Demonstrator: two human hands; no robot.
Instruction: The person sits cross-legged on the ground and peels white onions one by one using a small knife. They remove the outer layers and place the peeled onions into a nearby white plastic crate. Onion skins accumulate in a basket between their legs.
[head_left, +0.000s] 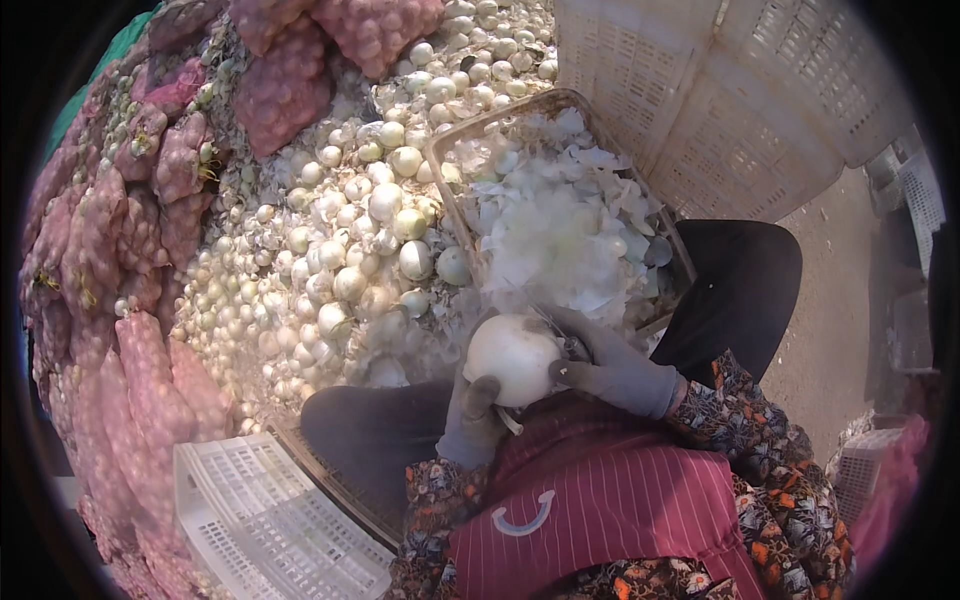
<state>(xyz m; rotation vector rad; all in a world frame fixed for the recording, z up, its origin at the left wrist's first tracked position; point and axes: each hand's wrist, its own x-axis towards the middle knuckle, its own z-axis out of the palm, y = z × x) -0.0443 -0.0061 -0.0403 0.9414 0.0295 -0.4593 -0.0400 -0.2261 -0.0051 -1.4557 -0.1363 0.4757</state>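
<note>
A large white onion is held over my lap, its surface mostly bare and pale. My left hand, in a grey glove with a darkened thumb, cradles it from the left and below. A short stalk end sticks out beneath the onion. On the other side, my gloved right hand has its thumb near the onion and grips a small metal tool, mostly hidden by the fingers. Just beyond both hands, a plastic crate between my knees is heaped with papery onion skins.
Loose white onions form a wide pile ahead and left. Pink mesh sacks of onions border it. Tall stacked crates stand at the upper right, beside bare ground. A white crate lies at my left hip.
</note>
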